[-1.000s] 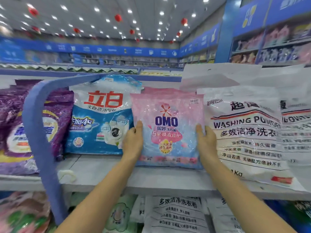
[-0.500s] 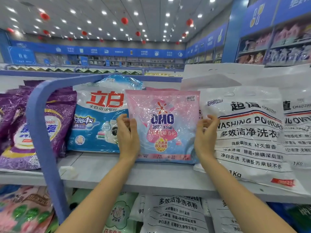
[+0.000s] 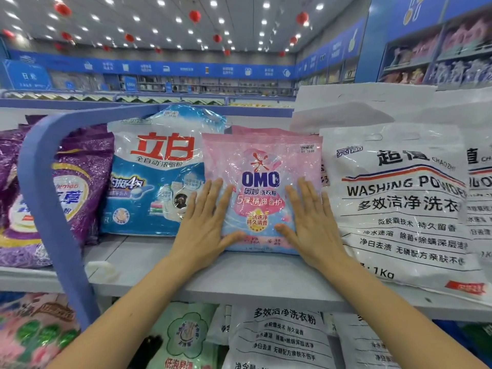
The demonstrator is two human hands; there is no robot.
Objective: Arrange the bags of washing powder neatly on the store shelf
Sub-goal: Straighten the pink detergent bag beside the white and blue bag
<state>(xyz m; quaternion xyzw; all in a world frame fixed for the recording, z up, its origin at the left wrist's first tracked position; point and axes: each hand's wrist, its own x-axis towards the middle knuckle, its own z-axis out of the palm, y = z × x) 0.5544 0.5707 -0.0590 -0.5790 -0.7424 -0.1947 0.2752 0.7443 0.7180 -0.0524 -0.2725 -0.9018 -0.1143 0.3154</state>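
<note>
Far left on the shelf [image 3: 149, 258]: purple bag [image 3: 80, 187], leaning, partly hidden behind a curved blue rail [image 3: 40, 182]. Next along: blue-and-white bag [image 3: 157, 177], upright, red characters at the top, touching the pink bag [image 3: 262, 166] at its right edge. Left hand [image 3: 202, 227] laid flat, fingers spread wide, palm pressed on the lower left of the pink bag, gripping nothing. Pink bag standing upright mid-shelf, between the blue-and-white bag and the white one, bottom edge on the shelf board. Right hand [image 3: 312, 222] likewise flat and spread open, pressed on the lower right of the pink bag. Further right: large white bag [image 3: 399, 209] marked WASHING POWDER, tilted back, lower corner overhanging the shelf edge. Below the shelf: more white bags [image 3: 277, 339], a pale green bag [image 3: 183, 336].
</note>
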